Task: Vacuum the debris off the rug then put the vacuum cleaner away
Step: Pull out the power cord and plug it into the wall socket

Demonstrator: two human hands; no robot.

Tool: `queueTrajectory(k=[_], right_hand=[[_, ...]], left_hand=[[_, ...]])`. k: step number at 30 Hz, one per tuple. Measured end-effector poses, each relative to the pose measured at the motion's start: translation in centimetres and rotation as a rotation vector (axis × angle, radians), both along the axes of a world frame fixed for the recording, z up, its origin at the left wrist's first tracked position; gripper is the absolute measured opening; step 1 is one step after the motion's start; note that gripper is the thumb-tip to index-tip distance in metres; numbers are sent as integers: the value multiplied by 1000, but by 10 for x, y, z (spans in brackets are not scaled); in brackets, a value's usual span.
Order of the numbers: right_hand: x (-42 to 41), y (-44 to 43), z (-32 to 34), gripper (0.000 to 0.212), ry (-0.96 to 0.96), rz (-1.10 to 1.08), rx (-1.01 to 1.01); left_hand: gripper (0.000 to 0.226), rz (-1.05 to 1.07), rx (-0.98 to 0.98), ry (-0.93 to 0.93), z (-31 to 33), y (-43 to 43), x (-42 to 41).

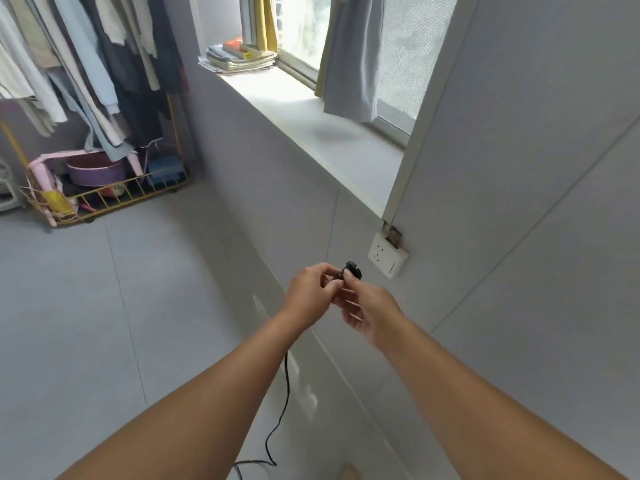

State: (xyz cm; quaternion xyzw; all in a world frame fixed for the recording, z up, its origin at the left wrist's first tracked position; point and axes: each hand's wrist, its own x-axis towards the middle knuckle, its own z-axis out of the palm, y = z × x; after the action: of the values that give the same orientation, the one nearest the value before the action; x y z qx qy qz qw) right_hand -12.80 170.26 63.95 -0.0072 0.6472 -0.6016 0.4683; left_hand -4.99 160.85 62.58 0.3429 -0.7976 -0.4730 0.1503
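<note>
From my remote station: both hands meet at the wall below the window, at the centre of my head view. The left hand (311,292), fingers curled, pinches the rear of a black plug (352,270), and the right hand (367,306) pinches it too, thumb on top and fingers beneath. The plug is free of the white socket (388,255), which sits just beside it at 2 o'clock. A black cord (286,393) drops from under the left forearm toward 7 o'clock and loops on the tiled floor.

Neither the vacuum cleaner nor the rug is in my view, so I cannot tell whether the debris is gone. I judge this a power step, either plugging in to start or unplugging to pack up; one moment does not say which. Stowing the machine appears to remain.

A clothes rack (104,199) stands at 10 o'clock, and a stack of books (239,57) rests on the windowsill (311,123) at 12 o'clock.
</note>
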Motion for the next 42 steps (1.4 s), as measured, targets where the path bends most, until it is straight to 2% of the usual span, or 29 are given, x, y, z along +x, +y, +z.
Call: queueTrajectory(k=[5, 11, 16, 30, 42], right_hand=[[-52, -20, -16, 20, -70, -105, 46], [-90, -46, -38, 19, -158, -189, 40], [-110, -61, -50, 19, -199, -258, 41], [-122, -87, -79, 22, -79, -454, 137], [-122, -86, -81, 29, 14, -510, 193]], left_hand=[[21, -44, -120, -117, -8, -16, -59], [22, -49, -128, -207, -29, -36, -106], [22, -26, -135, -204, -46, -44, -128], [22, -119, -215, -160, -64, -57, -148], [29, -73, -292, -225, -60, -41, -148]])
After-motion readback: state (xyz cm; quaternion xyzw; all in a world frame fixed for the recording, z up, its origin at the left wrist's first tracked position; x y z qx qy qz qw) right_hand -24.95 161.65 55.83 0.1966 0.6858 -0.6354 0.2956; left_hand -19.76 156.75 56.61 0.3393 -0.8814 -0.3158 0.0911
